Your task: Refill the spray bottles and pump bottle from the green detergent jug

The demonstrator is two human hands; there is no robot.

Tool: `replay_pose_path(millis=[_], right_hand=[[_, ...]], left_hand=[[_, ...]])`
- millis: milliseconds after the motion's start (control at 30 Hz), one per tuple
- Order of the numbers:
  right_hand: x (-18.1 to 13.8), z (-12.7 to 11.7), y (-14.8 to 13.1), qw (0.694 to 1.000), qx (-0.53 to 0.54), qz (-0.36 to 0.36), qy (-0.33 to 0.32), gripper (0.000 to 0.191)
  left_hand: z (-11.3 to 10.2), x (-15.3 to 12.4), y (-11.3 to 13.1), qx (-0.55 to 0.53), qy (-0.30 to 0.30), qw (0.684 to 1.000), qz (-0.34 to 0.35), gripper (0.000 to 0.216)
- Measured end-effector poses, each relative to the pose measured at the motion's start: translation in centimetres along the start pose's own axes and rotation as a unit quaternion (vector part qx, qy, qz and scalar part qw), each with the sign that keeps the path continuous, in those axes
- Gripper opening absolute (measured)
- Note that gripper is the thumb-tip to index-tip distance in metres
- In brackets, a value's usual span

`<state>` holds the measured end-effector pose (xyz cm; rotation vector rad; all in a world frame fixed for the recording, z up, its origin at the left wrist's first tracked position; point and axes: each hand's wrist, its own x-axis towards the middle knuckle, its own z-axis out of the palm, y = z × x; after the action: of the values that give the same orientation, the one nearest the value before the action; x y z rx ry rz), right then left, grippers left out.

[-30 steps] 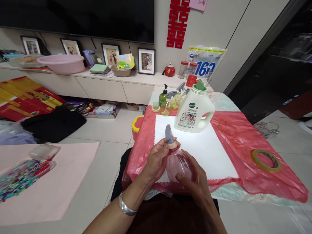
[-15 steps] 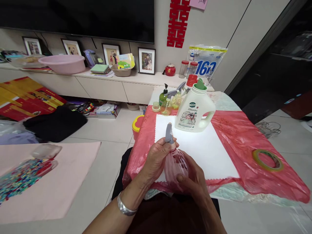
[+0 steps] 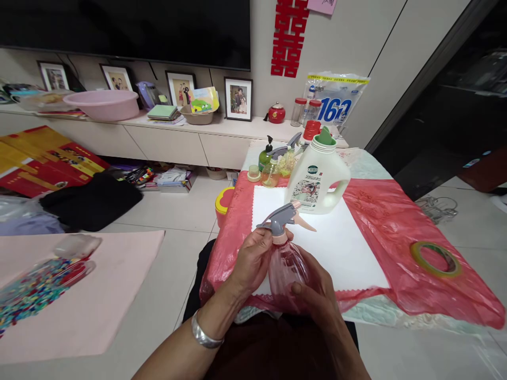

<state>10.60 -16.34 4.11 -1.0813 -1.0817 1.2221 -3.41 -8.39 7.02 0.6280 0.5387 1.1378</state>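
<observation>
A clear pink spray bottle (image 3: 285, 264) with a grey and peach trigger head stands upright between my hands at the table's near edge. My left hand (image 3: 255, 256) is closed at its neck, fingers pinching the collar and the back of the spray head. Around the bottle's body wraps my right hand (image 3: 317, 285), its thumb across the front. Just beyond, a white detergent jug (image 3: 317, 177) with a green spout and no cap in place rests on a white sheet (image 3: 348, 253). The lower part of the bottle is partly hidden by my right hand.
Red plastic film (image 3: 380, 211) covers the table, with a roll of tape (image 3: 435, 258) at right. Behind the jug's left side stand a green pump bottle (image 3: 265, 157) and a small amber spray bottle (image 3: 270, 174). A pink board (image 3: 119, 285) with colourful beads lies at left.
The spray head has turned on the bottle, so its nozzle and trigger now point right. My left fingers have shifted with it, while my right hand keeps its grip on the body.
</observation>
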Motion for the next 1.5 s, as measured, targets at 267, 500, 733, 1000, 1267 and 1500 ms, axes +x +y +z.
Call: replay_pose_path(millis=[267, 500, 733, 1000, 1267, 1500], right_hand=[[0.1, -0.3, 0.5, 1.000, 0.030, 0.002, -0.010, 0.064], [0.1, -0.1, 0.2, 0.998, 0.055, 0.012, -0.004, 0.062], [0.4, -0.3, 0.4, 0.999, 0.051, 0.016, 0.003, 0.062], [0.0, -0.4, 1.2, 0.993, 0.108, 0.031, -0.035, 0.061], [0.2, -0.1, 1.4, 0.988, 0.148, 0.025, -0.045, 0.066], [0.0, 0.0, 1.9, 0.985, 0.161, 0.019, -0.051, 0.067]], left_hand=[[0.5, 0.1, -0.1, 0.011, 0.002, 1.000, -0.013, 0.034], [-0.1, 0.1, 0.3, -0.014, -0.040, 0.998, -0.038, 0.039], [0.0, 0.1, -0.3, -0.003, -0.001, 0.999, -0.042, 0.045], [-0.4, 0.0, 0.2, 0.003, -0.016, 0.999, -0.037, 0.043], [-0.9, 0.1, -0.4, 0.011, -0.057, 0.998, -0.030, 0.041], [-0.9, 0.2, -0.6, -0.010, -0.024, 0.998, -0.054, 0.037]])
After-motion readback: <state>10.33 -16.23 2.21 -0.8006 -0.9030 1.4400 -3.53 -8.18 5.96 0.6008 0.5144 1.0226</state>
